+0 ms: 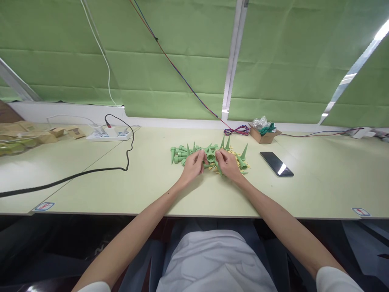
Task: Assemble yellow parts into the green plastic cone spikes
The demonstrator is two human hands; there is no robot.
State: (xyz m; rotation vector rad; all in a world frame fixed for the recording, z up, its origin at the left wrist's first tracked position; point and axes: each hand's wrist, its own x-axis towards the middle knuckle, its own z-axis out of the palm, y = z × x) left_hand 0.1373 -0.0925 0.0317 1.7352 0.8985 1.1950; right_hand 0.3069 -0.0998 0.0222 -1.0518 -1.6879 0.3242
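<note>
Our two hands meet around one green cone point(210, 157) over the table point(152, 188).
We keep our left hand point(195, 164) and right hand point(227, 163) slightly apart; we cannot tell whether either clamps it. Uncounted green cones point(181, 154) and yellow pieces point(234, 155) overlap around them, left of one phone point(275, 163).

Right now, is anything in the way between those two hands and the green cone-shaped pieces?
Nothing visible is: the left hand and right hand are right at the green cone-shaped pieces. The phone lies off to the right, away from both.
</note>
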